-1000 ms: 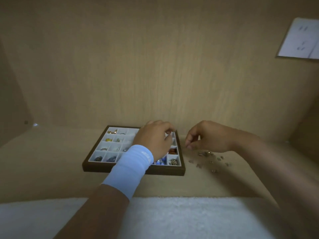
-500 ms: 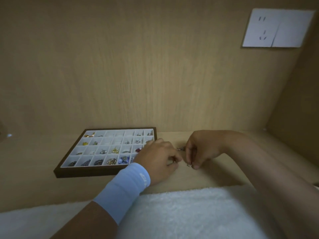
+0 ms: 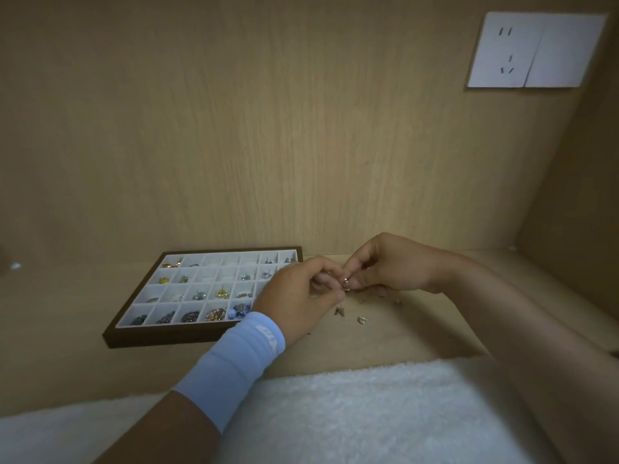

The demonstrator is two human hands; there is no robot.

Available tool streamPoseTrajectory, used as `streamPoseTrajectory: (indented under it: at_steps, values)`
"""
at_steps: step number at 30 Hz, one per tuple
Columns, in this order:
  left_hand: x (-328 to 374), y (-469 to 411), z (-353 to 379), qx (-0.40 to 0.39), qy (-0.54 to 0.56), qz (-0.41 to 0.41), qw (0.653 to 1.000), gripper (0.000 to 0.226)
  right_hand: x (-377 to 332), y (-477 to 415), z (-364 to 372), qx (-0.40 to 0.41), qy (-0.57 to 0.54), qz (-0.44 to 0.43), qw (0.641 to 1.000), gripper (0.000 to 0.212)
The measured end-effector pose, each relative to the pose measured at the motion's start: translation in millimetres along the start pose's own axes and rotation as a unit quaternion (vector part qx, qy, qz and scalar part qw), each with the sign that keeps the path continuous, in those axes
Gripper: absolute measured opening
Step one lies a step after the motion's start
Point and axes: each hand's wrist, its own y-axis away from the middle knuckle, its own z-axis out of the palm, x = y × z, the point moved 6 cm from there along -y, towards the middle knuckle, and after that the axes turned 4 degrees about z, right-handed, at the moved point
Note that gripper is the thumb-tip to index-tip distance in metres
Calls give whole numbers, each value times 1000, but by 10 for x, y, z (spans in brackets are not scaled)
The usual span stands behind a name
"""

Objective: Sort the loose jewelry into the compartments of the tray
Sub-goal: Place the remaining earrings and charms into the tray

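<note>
Both hands are on one item: my right hand (image 3: 392, 267) pinches a small gold piece (image 3: 346, 285) between thumb and fingertips, and my left hand (image 3: 298, 296) has its fingers curled in to nip the same piece from the other side. It is held up off the wood, probably so I can check the type or untangle it before choosing a slot. I can't tell if it's one earring or two hooked together. Left wrist wears a light blue wristband (image 3: 241, 360). Just below the hands a few loose bits (image 3: 340, 311) lie on the wooden shelf (image 3: 385, 343), one shiny stud (image 3: 361, 319) near them; that's the unsorted pile, kept within right-hand reach. The tray (image 3: 160, 337) sits to the left, close enough for a short drop, most near-row compartments filled, several middle ones bare. White towel (image 3: 335, 413) lies at the near edge and a wall socket (image 3: 532, 50) is top right.
</note>
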Motion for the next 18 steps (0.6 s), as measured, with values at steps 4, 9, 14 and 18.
streamPoseTrajectory:
  at_steps: [4,9,14,18]
  values:
    - [-39,-13,-115,59,87,-47,993,19,-84,-52,13,58,-116,-19,991,24]
    - [-91,-34,-235,81,127,-66,986,11,-181,-76,64,121,-157,-46,979,20]
    - [-126,-21,-396,110,233,-119,959,11,-240,-104,143,156,-240,-43,957,12]
    - [-176,-21,-498,94,278,-121,948,13,-336,-140,217,134,-253,-45,957,8]
